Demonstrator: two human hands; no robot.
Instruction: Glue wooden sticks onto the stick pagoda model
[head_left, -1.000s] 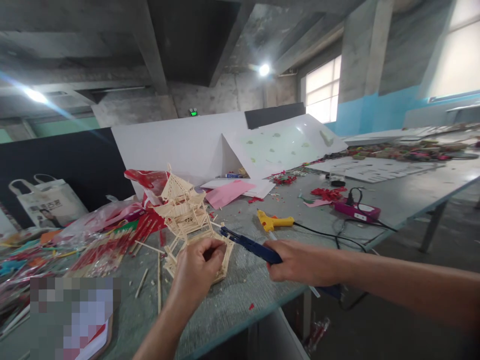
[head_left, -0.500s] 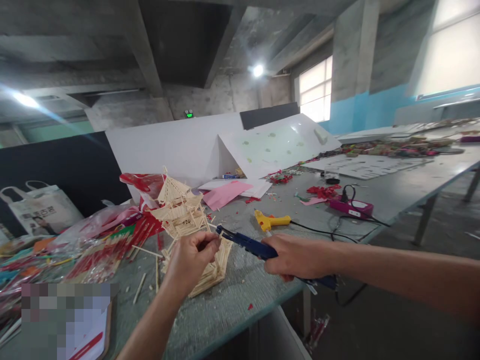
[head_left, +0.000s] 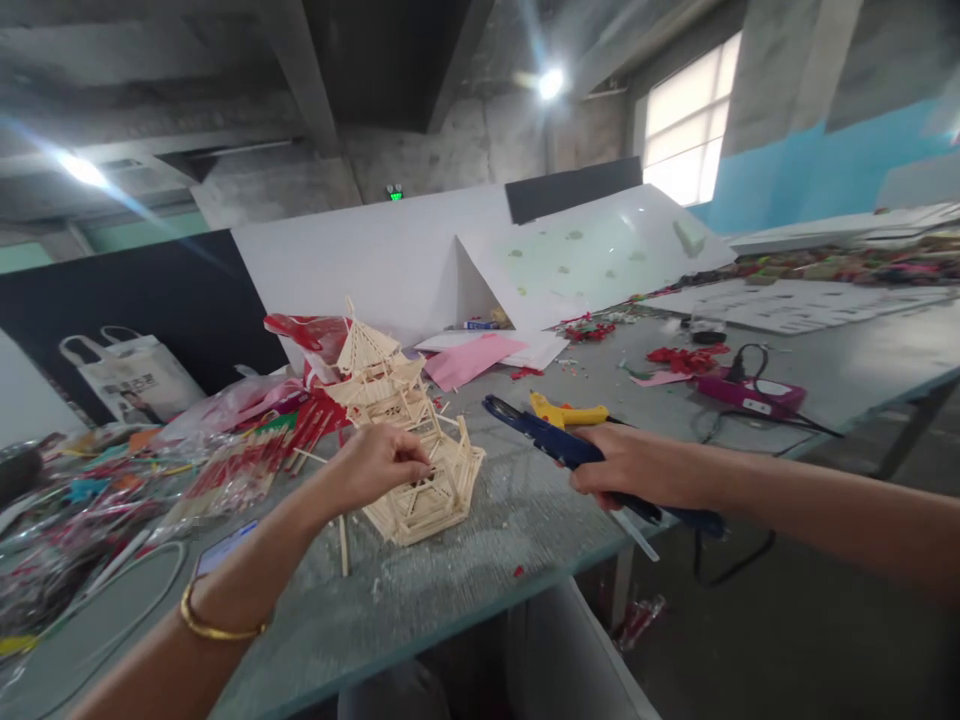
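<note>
Left hand (head_left: 379,466): fingers bunched narrow over the lower part of the model; whether they touch it or pinch anything, I cannot tell.
Right hand (head_left: 622,465): fingers wrapped round a dark blue tool (head_left: 541,436), its tip to the right of the model.
Model (head_left: 390,395): pale sticks, standing on the table (head_left: 517,525), pointed roof topmost.
Glue gun (head_left: 574,413): yellow, just beyond the tool.

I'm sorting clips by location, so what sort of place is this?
Probably a craft workroom, perhaps in a plain industrial building. A pagoda-like stick model stands on a cluttered table, with a yellow glue gun nearby and bare concrete ceiling beams overhead.
</note>
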